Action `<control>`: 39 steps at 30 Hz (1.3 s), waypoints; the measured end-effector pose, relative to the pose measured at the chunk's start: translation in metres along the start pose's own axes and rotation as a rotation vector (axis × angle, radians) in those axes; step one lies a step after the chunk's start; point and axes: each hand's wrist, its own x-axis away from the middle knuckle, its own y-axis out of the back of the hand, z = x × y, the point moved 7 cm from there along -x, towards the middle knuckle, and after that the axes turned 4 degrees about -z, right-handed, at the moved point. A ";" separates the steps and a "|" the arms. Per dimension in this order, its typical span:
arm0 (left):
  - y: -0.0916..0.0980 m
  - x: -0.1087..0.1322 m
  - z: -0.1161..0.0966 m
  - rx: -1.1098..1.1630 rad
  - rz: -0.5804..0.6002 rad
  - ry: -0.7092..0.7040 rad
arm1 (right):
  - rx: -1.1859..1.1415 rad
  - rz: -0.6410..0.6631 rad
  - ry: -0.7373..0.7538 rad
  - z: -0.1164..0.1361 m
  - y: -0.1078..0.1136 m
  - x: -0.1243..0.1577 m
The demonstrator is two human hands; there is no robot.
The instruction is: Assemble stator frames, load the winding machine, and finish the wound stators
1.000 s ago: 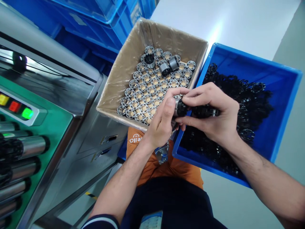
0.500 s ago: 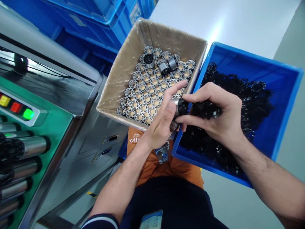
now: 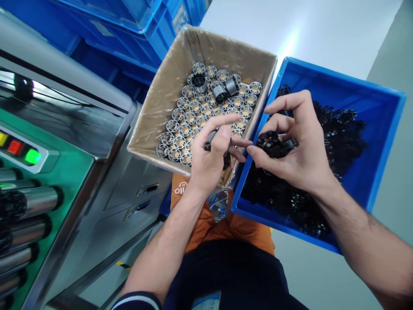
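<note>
My left hand (image 3: 209, 157) is closed round a small metal cylinder with a black ring on it (image 3: 210, 141), held over the near corner of the cardboard box (image 3: 167, 82). The box is lined with plastic film and holds rows of upright metal cylinders (image 3: 200, 116); three fitted with black rings (image 3: 221, 91) lie on top at the back. My right hand (image 3: 292, 146) cups a small stack of black plastic rings (image 3: 275, 144) over the blue bin (image 3: 383, 146), index finger stretched out. The bin holds a heap of loose black rings (image 3: 342, 137).
A machine with a green panel (image 3: 61, 172), lit indicator lamps (image 3: 19, 148) and several steel rollers (image 3: 29, 202) stands at the left. Blue crates (image 3: 129, 21) are stacked behind the box. An orange stool (image 3: 213, 224) shows beneath my hands, between box and bin.
My hands have come apart. The left hand drew the ringed cylinder left toward the box, and the right hand lifted slightly with the stack of rings, its fingers spreading.
</note>
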 end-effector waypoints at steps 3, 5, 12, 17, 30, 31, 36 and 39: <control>-0.002 0.001 -0.004 -0.020 0.024 -0.055 | 0.012 -0.005 0.042 0.000 -0.001 0.001; -0.005 0.001 -0.004 -0.036 0.089 -0.059 | -0.020 0.015 0.081 0.003 -0.003 0.000; -0.002 -0.002 0.002 -0.019 0.161 0.011 | -0.065 0.055 0.144 0.012 -0.006 -0.001; -0.006 0.005 0.001 0.031 0.165 -0.003 | -0.066 0.009 0.073 0.001 -0.006 0.000; -0.009 0.011 0.005 0.097 0.310 0.144 | -0.066 0.058 0.009 -0.004 -0.012 0.004; -0.010 0.011 0.005 0.095 0.326 0.147 | -0.066 0.062 0.011 -0.003 -0.011 0.003; -0.012 0.013 -0.001 0.127 0.339 0.094 | -0.072 0.058 0.076 0.002 -0.013 0.003; -0.013 0.016 -0.001 0.088 0.371 0.070 | -0.040 0.047 0.121 0.007 -0.012 0.002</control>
